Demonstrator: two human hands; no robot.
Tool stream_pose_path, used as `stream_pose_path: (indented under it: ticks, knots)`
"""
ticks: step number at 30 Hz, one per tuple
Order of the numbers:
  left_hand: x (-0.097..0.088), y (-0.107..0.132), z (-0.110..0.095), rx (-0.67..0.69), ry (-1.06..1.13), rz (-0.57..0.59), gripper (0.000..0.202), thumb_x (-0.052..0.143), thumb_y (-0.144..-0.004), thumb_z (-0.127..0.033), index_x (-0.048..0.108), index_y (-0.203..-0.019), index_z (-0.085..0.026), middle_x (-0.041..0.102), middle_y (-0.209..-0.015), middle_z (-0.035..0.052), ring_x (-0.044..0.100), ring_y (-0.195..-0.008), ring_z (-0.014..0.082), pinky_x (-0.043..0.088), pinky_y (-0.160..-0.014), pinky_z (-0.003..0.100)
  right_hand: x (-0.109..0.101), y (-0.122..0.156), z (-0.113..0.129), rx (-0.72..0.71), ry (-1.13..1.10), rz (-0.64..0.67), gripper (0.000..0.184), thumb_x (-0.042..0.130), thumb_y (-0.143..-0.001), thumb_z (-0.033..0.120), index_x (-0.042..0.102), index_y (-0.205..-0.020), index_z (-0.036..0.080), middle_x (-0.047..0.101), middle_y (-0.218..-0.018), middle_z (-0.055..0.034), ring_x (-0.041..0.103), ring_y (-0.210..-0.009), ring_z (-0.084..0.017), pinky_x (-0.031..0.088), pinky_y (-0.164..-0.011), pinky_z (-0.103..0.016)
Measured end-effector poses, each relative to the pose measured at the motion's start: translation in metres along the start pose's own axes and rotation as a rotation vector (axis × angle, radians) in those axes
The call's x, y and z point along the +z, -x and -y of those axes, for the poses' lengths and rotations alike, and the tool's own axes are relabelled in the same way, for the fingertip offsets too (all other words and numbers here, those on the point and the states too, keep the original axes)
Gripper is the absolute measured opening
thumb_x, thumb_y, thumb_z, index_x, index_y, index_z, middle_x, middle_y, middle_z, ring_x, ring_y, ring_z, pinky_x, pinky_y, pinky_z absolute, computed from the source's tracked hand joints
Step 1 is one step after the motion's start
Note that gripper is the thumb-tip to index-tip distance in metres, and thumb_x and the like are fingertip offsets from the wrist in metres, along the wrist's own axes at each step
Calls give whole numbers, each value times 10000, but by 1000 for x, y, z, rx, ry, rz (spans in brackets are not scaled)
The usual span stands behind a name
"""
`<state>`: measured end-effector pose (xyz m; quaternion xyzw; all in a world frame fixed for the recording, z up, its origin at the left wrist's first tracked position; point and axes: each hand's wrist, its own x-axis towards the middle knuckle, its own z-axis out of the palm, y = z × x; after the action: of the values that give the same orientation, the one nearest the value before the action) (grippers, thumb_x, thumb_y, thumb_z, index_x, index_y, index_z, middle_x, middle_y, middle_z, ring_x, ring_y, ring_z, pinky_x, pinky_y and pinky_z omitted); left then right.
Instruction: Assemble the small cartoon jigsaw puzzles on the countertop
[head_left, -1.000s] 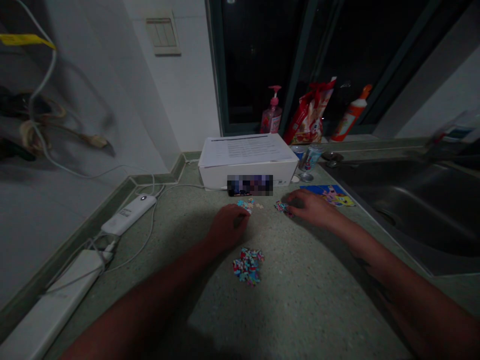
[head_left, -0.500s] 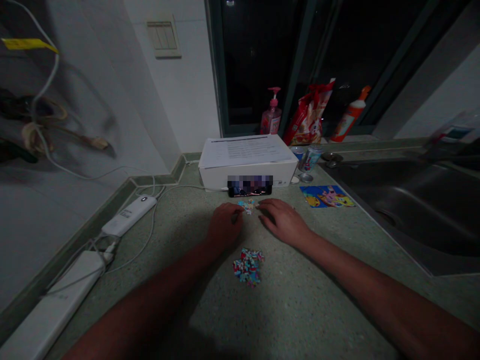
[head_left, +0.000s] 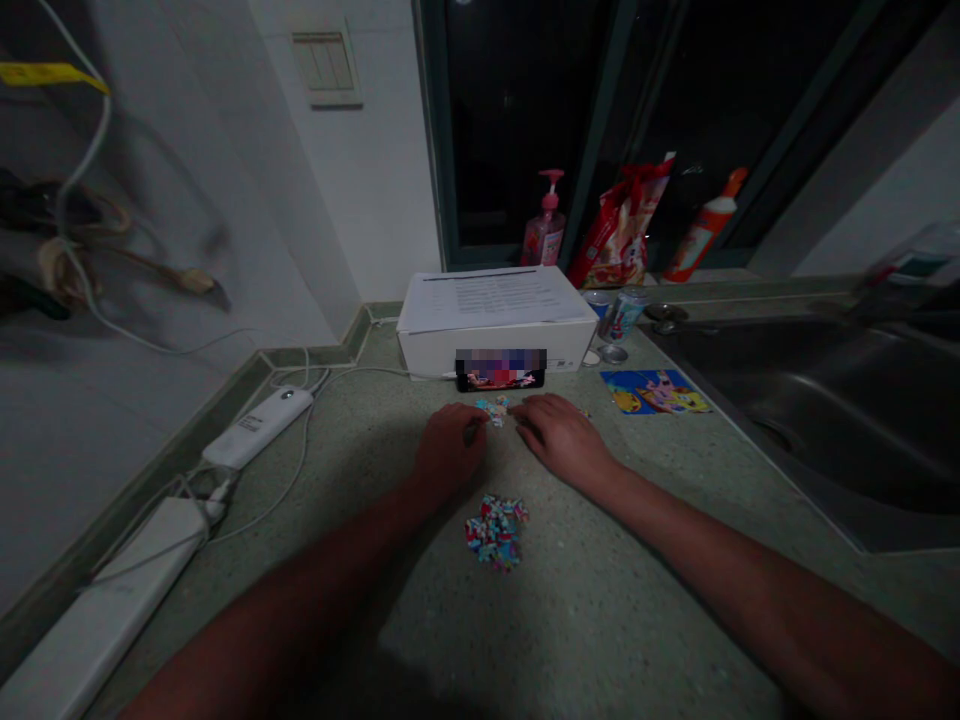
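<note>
A small cluster of pale blue and cream jigsaw pieces lies flat on the counter between my two hands. My left hand is at its left side, fingers curled and thumb meeting the index finger by the pieces; whatever is in the pinch is too small to make out. From the right, my right hand reaches in with its fingers stretched forward, tips at the cluster's edge and thumb apart below. Closer to me, between the forearms, sits a loose pile of multicoloured jigsaw pieces.
A phone leans against a white box behind the pieces. A cartoon picture card lies at right, near the sink. Cans stand behind it. Cables and a white power strip run along the left.
My right hand has shifted slightly left and its fingers have drawn in a little. My left hand stays about where it was. The phone's picture has changed.
</note>
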<state>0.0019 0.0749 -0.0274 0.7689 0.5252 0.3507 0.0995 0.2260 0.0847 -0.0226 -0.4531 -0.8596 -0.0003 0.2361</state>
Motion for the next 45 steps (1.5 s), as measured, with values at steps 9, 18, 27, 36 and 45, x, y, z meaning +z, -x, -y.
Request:
stream_pose_path:
  ticks: [9,18,27,36,45]
  knots:
    - [-3,-1,-3,7,6,8,199,636,-876,-80,738,-993,-205,765,-987,57,707,-981,244,554,-942,408,2,3,1,-5,-140,-15,247,604,-959,124,760,-1124,221,776,-1117,-98,699,-1093,-289,541,-999,-486]
    - [0,1,0,50,31,1,190,640,-891,-76,727,-1006,-199,759,-982,54,702,-979,239,549,-944,401,4,4,2,-16,-195,-12,308,584,-928,63,736,-1148,216,771,-1094,-89,693,-1072,-275,532,-991,-473]
    - [0,1,-3,102,42,96,158,715,-891,-146,744,-1037,-197,766,-1005,61,701,-988,254,543,-939,416,3,6,6,-17,-255,-41,257,585,-934,88,722,-1112,213,754,-1030,-83,693,-1016,-264,539,-932,-434]
    - [-3,2,-5,145,45,140,75,726,-919,-191,754,-983,-219,767,-955,35,705,-943,232,539,-911,393,-2,10,20,-30,-339,-49,253,517,-966,140,678,-1135,236,721,-1059,-77,708,-984,-228,566,-859,-366]
    - [-6,2,-8,122,62,157,89,681,-950,-252,761,-970,-218,767,-925,40,700,-883,219,554,-848,368,-6,12,21,-87,-284,-55,257,491,-1011,194,690,-1163,252,723,-1100,-86,705,-1033,-237,582,-890,-387]
